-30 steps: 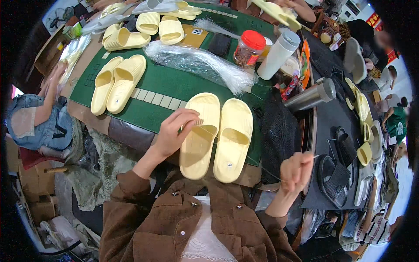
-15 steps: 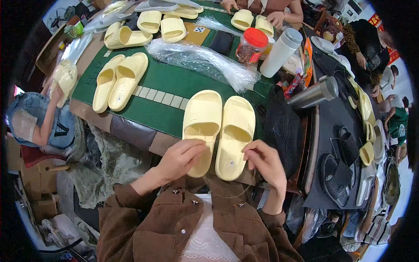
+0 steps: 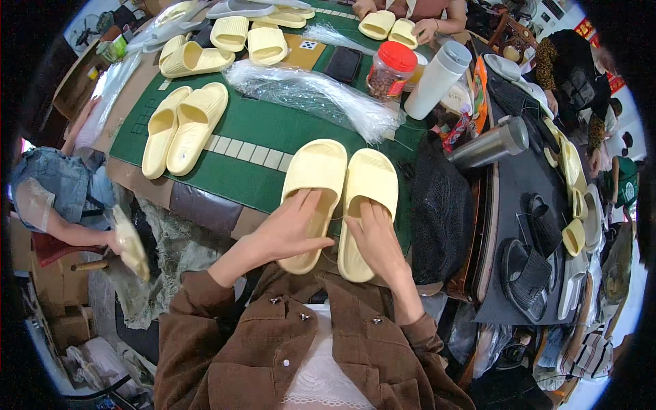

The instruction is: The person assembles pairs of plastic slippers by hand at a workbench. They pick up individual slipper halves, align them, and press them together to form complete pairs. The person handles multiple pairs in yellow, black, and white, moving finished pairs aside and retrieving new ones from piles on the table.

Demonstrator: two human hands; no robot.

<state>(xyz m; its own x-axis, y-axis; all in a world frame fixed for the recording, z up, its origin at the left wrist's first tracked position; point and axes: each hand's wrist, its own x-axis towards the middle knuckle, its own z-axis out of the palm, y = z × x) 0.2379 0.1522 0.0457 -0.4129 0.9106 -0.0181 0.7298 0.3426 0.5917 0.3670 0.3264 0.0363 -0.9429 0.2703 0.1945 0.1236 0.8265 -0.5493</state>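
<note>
A pair of pale yellow slippers stands at the table's near edge, toes pointing away from me. My left hand (image 3: 287,229) reaches into the left slipper (image 3: 316,164), its fingertips hidden under the strap and its thumb spread across the slipper's inner side. Into the right slipper (image 3: 372,171) go the fingers of my right hand (image 3: 377,239), stretched forward beneath the strap, with the thumb near the inner edge. Both hands look open, lying along the footbeds. Between the heels a thin clear strand faintly shows.
Another yellow pair (image 3: 184,130) lies left on the green mat (image 3: 253,184). Beyond are clear plastic strands (image 3: 314,96), a red-lidded jar (image 3: 391,72), a white bottle (image 3: 437,80) and a steel tumbler (image 3: 488,145). A co-worker's hand (image 3: 113,240) holds a slipper at left; another person works across the table.
Both hands have moved forward from the slippers' heels and sides into the openings, and their pinched fingers have straightened. The co-worker at left has lowered a slipper.
</note>
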